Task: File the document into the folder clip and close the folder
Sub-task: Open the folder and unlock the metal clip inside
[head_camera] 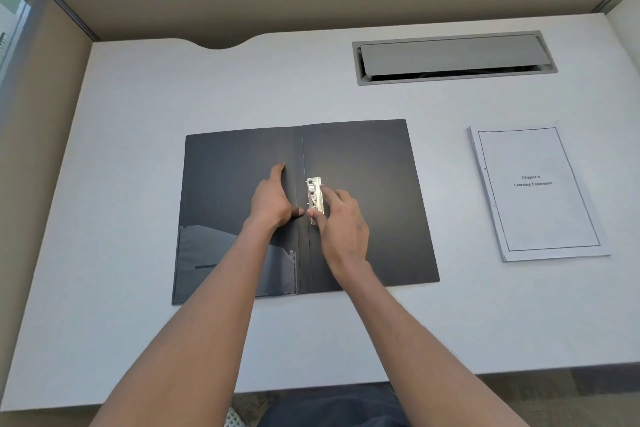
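1. On the white desk (pixel 138 149), head view, I see the dark folder (pixel 363 156) lying open, its metal clip (pixel 314 196) beside the spine.
2. Left hand (pixel 272 199) presses flat on the left cover, holding nothing.
3. Right hand (pixel 341 229) pinches the clip.
4. Document (pixel 536 194) lies well apart, right of the folder.
5. Cable tray (pixel 453 57) sits behind.

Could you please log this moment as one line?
folder open | left hand pressing cover | right hand on clip | document unfiled
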Demonstrator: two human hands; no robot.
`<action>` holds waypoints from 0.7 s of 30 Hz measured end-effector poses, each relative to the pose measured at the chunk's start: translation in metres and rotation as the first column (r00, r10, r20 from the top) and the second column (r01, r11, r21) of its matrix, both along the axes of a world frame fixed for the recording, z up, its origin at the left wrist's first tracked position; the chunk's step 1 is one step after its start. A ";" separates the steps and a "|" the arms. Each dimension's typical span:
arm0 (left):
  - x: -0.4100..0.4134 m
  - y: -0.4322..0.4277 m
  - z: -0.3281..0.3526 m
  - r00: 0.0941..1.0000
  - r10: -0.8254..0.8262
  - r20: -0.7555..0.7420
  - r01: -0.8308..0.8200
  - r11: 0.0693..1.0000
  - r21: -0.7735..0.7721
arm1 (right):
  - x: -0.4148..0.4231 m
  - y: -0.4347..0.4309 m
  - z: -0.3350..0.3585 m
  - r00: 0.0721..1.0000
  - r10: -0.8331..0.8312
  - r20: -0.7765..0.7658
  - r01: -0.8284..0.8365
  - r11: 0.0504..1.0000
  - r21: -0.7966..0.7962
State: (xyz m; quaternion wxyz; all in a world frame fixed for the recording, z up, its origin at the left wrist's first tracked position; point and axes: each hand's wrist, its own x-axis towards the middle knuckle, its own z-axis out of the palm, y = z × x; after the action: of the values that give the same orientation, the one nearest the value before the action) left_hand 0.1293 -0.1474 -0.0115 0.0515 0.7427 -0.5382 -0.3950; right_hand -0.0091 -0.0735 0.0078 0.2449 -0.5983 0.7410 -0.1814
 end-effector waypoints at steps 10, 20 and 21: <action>-0.004 0.002 -0.001 0.998 -0.031 0.052 0.032 0.999 -0.010 | 0.000 -0.090 0.006 0.970 0.202 0.133 -0.202 0.979 -0.012; -0.006 0.003 0.005 0.998 -0.032 0.049 0.032 0.999 -0.004 | -0.005 -0.131 -0.008 0.962 0.261 0.079 -0.270 0.953 0.138; -0.007 0.003 0.006 0.998 -0.037 0.056 0.037 0.999 -0.005 | -0.005 -0.133 -0.008 0.962 0.266 0.066 -0.273 0.952 0.141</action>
State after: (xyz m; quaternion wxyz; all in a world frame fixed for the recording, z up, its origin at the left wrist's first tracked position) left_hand 0.1228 -0.1441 -0.0060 0.0313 0.7433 -0.5541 -0.3734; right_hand -0.0137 -0.2063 -0.0002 0.3281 -0.6696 0.6581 -0.1042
